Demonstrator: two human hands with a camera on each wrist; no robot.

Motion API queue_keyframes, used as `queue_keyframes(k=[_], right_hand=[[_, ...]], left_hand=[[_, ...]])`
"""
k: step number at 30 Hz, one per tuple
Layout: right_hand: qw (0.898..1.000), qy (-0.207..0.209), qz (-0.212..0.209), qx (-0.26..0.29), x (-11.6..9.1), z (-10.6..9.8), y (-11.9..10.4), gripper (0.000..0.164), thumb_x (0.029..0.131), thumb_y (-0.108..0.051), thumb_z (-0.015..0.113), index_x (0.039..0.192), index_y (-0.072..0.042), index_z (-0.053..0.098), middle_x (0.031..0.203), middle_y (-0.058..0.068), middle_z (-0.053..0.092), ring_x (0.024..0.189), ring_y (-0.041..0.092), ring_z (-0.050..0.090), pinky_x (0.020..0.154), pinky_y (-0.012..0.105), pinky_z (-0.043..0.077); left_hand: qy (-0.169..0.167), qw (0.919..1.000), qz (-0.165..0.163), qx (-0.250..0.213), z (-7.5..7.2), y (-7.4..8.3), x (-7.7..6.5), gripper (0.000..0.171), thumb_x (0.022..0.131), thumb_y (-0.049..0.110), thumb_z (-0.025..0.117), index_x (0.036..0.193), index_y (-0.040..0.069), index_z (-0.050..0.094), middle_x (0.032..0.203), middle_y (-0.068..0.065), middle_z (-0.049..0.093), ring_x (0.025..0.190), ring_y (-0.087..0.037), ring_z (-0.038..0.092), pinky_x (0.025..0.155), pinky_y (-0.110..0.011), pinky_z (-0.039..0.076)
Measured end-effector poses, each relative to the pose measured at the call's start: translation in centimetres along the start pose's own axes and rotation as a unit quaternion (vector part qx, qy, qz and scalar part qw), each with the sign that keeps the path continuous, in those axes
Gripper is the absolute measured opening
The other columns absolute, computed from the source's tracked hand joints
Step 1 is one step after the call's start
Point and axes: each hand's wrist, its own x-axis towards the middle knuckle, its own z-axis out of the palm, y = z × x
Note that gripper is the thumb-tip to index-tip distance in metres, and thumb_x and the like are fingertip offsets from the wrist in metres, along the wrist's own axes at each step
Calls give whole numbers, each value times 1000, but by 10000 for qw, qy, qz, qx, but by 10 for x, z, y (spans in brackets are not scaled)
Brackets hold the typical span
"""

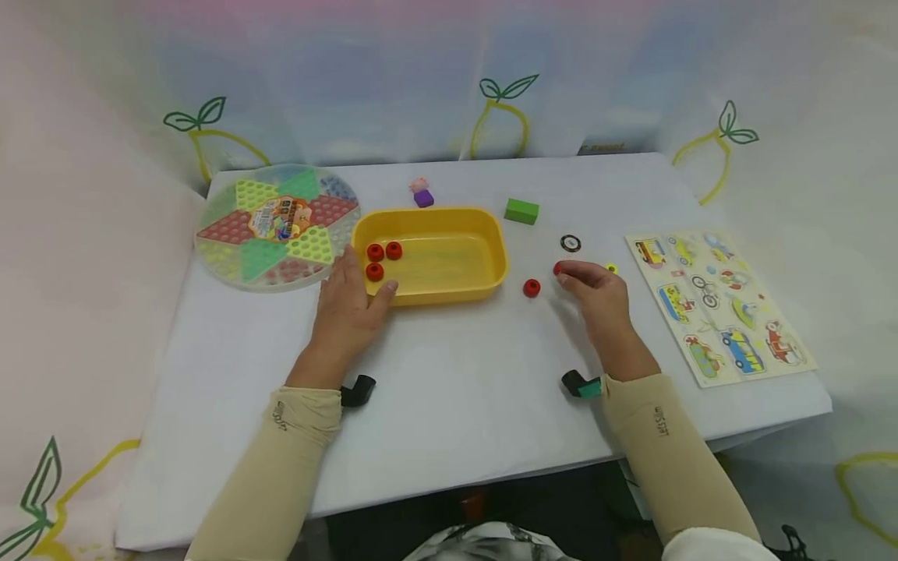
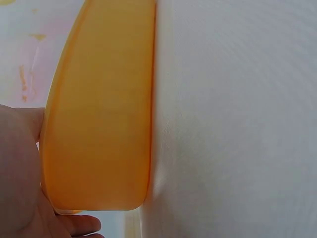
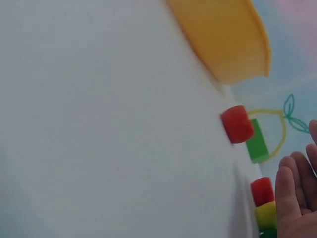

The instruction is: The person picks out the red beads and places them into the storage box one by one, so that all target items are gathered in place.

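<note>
A shallow yellow tub [image 1: 449,292] stands mid-table with several round red beads [image 1: 375,271] in its left end. My left hand [image 1: 351,312] grips the tub's near left corner, the thumb over the rim. In the left wrist view that hand [image 2: 22,173] wraps round the end of the tub [image 2: 99,124]. Over the table to the right hovers my right hand [image 1: 599,300], fingertips beside a partly hidden red bead [image 1: 556,269]. The right wrist view shows loosely straight fingers [image 3: 286,191] apart from this bead [image 3: 261,192]. Another red bead [image 1: 531,288] lies nearer the tub.
A round game board [image 1: 235,253] with coloured triangles lies left of the tub. A picture board [image 1: 715,304] is at the right. Behind are a green block [image 1: 521,211] and a purple block [image 1: 424,199]. A black ring-shaped piece [image 1: 563,243] and a yellow piece [image 1: 613,269] lie near my right hand.
</note>
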Motion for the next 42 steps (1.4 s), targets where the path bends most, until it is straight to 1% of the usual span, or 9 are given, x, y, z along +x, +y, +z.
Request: queue_keyframes(k=[3, 6, 10, 14, 18, 23, 27, 31, 42], right_hand=[[9987, -111, -31, -503, 3, 7, 13, 39, 98, -18, 75, 136, -9, 69, 123, -7, 69, 114, 4, 61, 94, 12, 51], [9954, -257, -160, -907, 7, 12, 19, 38, 99, -20, 74, 136, -12, 69, 127, -4, 68, 117, 5, 61, 97, 12, 51], [9896, -611, -229, -1282, 10, 16, 17, 39, 100, -18, 72, 138, -13, 68, 135, 4, 67, 122, 12, 61, 102, 17, 52], [9809, -917, -181, -1703, 10, 16, 12, 41, 101, -17, 69, 142, -14, 66, 140, 7, 64, 127, 19, 59, 108, 26, 53], [9727, -964, -198, -2100, 11, 15, 10, 44, 100, -17, 71, 143, -16, 65, 145, 5, 61, 129, 23, 59, 113, 36, 51], [9647, -800, -345, -2484, 13, 18, 14, 43, 97, -18, 72, 139, -21, 67, 140, 3, 62, 125, 23, 60, 112, 41, 52], [9589, -763, -654, -2656, 14, 19, 17, 40, 96, -17, 73, 136, -19, 70, 134, 6, 64, 120, 26, 60, 109, 43, 52], [9560, -765, -896, -2687, 15, 20, 21, 36, 96, -16, 72, 132, -16, 72, 130, 9, 67, 116, 29, 61, 107, 44, 52], [9578, -669, -883, -2652, 15, 19, 29, 34, 96, -19, 73, 129, -15, 72, 125, 8, 69, 111, 29, 60, 99, 40, 52]], left_hand=[[20, 10000, -44, -42, -3, -5, -2, 100, 105, 62, 42, 166, 6, -15, 176, -21, -1, 164, -38, -3, 131, -59, 0], [29, 9999, -58, -107, -5, -7, -3, 101, 105, 63, 42, 166, 7, -15, 176, -20, -2, 164, -38, -4, 132, -59, 0], [108, 9999, -25, -132, -6, -8, -4, 100, 105, 62, 42, 166, 6, -14, 176, -20, 0, 164, -39, -3, 131, -59, 1], [188, 9998, 48, -95, -7, -6, -5, 99, 106, 60, 42, 166, 4, -12, 176, -23, 1, 164, -40, -1, 131, -59, 2], [207, 9997, 71, -56, -8, -4, -5, 99, 106, 60, 42, 166, 5, -13, 176, -23, 1, 164, -40, -1, 132, -59, 2], [226, 9997, 86, -46, -9, -1, -5, 99, 106, 60, 43, 166, 5, -13, 176, -22, 1, 164, -40, 0, 132, -59, 2], [231, 9996, 125, -49, -8, -1, -5, 98, 106, 59, 43, 166, 3, -12, 176, -22, 1, 164, -40, 0, 131, -60, 2], [202, 9997, 121, -68, -7, -1, -4, 98, 106, 59, 43, 166, 3, -12, 176, -23, 1, 164, -41, 0, 131, -60, 2], [55, 9999, 65, -88, 0, -1, -1, 100, 106, 61, 42, 166, 3, -13, 175, -24, 0, 164, -41, -1, 132, -59, 2]])
